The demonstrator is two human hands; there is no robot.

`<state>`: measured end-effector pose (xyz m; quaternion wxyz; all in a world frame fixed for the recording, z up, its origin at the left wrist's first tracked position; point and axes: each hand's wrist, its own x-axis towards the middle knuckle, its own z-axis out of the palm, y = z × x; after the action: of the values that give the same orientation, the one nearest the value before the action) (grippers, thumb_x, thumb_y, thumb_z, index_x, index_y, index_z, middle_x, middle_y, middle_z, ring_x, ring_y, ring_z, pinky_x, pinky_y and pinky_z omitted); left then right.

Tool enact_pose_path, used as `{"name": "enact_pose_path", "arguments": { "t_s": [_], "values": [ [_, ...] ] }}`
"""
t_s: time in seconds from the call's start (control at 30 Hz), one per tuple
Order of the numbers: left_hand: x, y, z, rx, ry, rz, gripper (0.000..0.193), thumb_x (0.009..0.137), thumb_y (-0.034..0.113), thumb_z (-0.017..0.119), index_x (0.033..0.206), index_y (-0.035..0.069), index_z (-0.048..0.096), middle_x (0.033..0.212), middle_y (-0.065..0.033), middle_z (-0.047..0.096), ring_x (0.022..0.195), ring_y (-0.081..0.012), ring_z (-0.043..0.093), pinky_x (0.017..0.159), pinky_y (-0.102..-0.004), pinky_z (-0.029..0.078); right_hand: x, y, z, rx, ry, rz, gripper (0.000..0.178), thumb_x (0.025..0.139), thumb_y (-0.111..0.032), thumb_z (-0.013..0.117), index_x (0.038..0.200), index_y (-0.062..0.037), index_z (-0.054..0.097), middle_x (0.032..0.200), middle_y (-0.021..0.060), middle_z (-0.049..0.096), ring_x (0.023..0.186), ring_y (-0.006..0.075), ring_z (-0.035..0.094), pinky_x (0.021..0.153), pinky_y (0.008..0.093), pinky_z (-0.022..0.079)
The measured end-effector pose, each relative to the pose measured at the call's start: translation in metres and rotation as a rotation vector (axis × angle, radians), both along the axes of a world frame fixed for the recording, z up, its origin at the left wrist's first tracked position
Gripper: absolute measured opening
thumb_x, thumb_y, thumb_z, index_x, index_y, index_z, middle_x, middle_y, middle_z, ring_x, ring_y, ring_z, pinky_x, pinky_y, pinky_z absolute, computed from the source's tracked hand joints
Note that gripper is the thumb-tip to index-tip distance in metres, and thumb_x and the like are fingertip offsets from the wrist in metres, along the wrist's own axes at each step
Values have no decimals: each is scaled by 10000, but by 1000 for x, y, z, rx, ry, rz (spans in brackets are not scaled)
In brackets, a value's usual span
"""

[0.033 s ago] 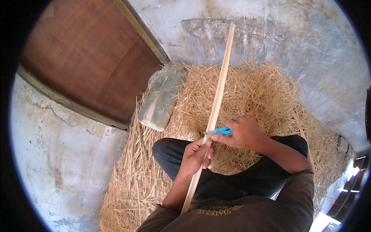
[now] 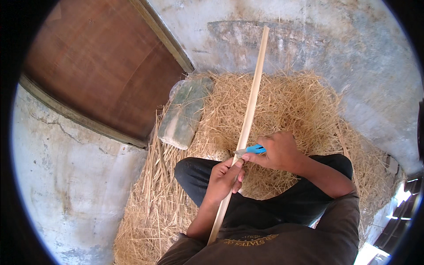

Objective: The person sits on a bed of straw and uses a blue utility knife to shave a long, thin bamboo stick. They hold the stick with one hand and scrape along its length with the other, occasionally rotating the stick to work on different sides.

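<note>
A long, pale strip (image 2: 251, 104), bamboo by its look, runs from against my shirt up toward the far wall. My left hand (image 2: 224, 179) is closed around its lower part, thumb on top. In my closed right hand (image 2: 279, 151) is a utility knife (image 2: 255, 150) with a blue handle. Its metal blade lies against the strip just beyond my left thumb. The fingers wrapped under the strip are partly hidden.
Dry straw-like shavings (image 2: 282, 106) heap over the floor around my crossed legs. A worn greenish-grey block (image 2: 185, 112) lies at the left, beside several loose thin sticks (image 2: 161, 172). A brown door panel (image 2: 101, 62) and stained walls (image 2: 344, 53) border the spot.
</note>
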<state>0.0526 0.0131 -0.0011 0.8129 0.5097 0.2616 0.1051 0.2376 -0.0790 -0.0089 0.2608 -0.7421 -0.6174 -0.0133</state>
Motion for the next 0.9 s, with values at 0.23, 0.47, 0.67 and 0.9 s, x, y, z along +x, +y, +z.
{"name": "enact_pose_path", "arguments": {
  "t_s": [0.23,0.47,0.67,0.9],
  "values": [
    [0,-11,7,315,96,-6,186,982,160,472,884,33,565,645,29,485,445,-22,392,415,-192,303,9,12,-20,235,-165,5,641,657,-714,637,499,-108,500,449,50,484,409,226,545,408,365,397],
    [9,-6,7,400,97,5,189,973,159,489,1019,6,591,650,37,476,600,-27,423,538,-203,346,29,23,-27,244,-251,-11,653,668,-725,613,534,-88,564,456,68,508,397,238,531,403,354,382],
    [-4,-18,-4,440,59,-26,248,982,166,469,1148,13,571,637,37,480,436,-7,392,389,-174,285,58,29,-19,1,-119,-272,597,661,-695,649,537,-116,578,457,57,512,408,244,535,424,345,408],
    [-11,-27,-4,520,90,-37,255,979,138,469,1169,-1,568,644,41,462,531,-13,403,476,-182,316,57,25,-24,36,-11,-314,604,726,-700,584,566,-120,633,446,66,500,380,248,499,400,358,405]
  ]
}}
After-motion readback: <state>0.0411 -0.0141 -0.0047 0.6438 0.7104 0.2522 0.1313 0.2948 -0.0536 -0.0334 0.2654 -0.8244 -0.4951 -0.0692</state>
